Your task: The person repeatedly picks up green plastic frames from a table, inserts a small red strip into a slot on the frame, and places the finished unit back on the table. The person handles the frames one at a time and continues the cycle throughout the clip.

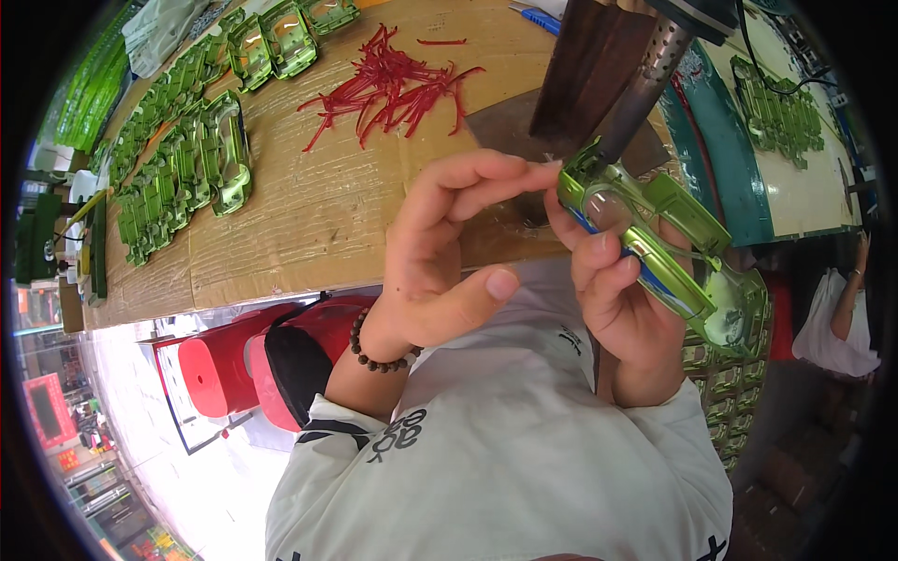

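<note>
Presently, the right hand is pinching a green plastic part between thumb and fingers; the left hand, thumb spread wide, is reaching its fingertips to the part's upper end. Just beyond both, a metal nozzle is pointing that way and, if hot, risking scorched fingertips or warped plastic. Past the left hand, red strips are lying heaped

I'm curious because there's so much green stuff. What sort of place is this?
Probably a workshop or small factory: rows of matching green parts lie on the table, with a heap of red strips and a slanting metal tube nearby.
</note>
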The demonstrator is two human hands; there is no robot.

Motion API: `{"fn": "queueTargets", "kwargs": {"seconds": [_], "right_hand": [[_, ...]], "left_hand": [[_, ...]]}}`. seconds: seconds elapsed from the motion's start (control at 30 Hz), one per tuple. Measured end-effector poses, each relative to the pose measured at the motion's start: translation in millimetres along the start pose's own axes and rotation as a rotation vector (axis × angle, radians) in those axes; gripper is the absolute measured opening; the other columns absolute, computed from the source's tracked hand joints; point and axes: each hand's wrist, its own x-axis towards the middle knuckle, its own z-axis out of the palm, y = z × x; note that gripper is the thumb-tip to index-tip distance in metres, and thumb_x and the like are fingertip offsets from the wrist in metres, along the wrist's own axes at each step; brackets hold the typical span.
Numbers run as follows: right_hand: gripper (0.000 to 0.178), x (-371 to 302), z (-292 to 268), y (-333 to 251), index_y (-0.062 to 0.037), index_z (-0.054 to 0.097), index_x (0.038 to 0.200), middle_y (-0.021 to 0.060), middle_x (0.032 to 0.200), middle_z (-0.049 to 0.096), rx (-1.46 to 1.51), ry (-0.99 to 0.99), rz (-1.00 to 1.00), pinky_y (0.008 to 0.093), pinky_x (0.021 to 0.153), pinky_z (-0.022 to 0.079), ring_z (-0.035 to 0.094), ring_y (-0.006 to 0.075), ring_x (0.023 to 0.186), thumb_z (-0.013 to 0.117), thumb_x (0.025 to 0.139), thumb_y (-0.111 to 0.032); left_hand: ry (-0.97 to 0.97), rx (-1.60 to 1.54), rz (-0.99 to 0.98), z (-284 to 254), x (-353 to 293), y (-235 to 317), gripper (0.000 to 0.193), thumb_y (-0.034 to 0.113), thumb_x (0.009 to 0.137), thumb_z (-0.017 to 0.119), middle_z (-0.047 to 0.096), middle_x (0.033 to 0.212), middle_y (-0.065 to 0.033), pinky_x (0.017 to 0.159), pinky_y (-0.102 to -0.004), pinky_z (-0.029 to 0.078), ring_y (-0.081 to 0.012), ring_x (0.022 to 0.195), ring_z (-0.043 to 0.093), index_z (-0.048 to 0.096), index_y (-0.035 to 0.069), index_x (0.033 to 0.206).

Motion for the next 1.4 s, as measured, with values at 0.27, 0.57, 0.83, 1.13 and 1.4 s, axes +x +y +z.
{"fn": "queueTargets", "kwargs": {"seconds": [0.27,0.57,0.83,1.13,1.4], "right_hand": [[0.060,-3.2,-0.5,-1.7,-0.0030,0.031,0.132,0.0133,0.137,0.026,-0.015,-0.007,-0.008,0.0332,0.083,0.052,0.050,0.0319,0.103,0.059,0.084,-0.025],[0.059,-3.4,-6.3,-7.6,-0.0007,0.029,0.132,0.0131,0.138,0.024,-0.014,-0.068,0.004,0.0368,0.089,0.048,0.047,0.0345,0.108,0.054,0.086,-0.029],[0.056,-8.0,-9.7,-20.1,0.0020,0.027,0.131,0.0198,0.135,0.028,-0.222,-0.058,-0.168,0.0409,0.095,0.042,0.042,0.0389,0.113,0.045,0.090,-0.031],[0.049,-8.0,-1.2,-14.1,0.0022,0.036,0.127,0.0259,0.129,0.037,-0.192,-0.179,-0.173,0.0416,0.098,0.040,0.039,0.0411,0.117,0.039,0.092,-0.032],[0.048,-7.3,3.1,-12.6,0.0020,0.042,0.122,0.0246,0.123,0.043,-0.225,-0.153,-0.185,0.0429,0.095,0.042,0.041,0.0438,0.114,0.040,0.092,-0.035]], "left_hand": [[-0.059,0.039,0.027,-2.5,1.5,-2.4,0.059,0.013,0.073,0.061,0.047,0.125,-0.0194,0.100,-0.0347,0.028,-0.0232,0.118,0.043,0.033,-0.003,0.123],[-0.089,0.073,0.045,-4.6,2.7,-5.1,0.061,0.011,0.073,0.062,0.046,0.126,-0.0193,0.100,-0.0346,0.028,-0.0234,0.118,0.042,0.032,-0.003,0.124],[-0.057,0.145,-0.137,6.7,6.6,-2.0,0.077,0.023,0.070,0.067,0.042,0.129,-0.0203,0.101,-0.0355,0.027,-0.0255,0.121,0.039,0.025,-0.002,0.129],[-0.214,0.183,-0.071,2.7,12.1,-2.4,0.079,0.012,0.069,0.066,0.034,0.136,-0.0186,0.103,-0.0341,0.023,-0.0237,0.126,0.032,0.019,-0.002,0.132],[-0.229,0.201,-0.070,1.8,11.6,-4.2,0.081,0.012,0.069,0.067,0.033,0.136,-0.0196,0.103,-0.0341,0.022,-0.0241,0.127,0.031,0.018,-0.002,0.132]]}}
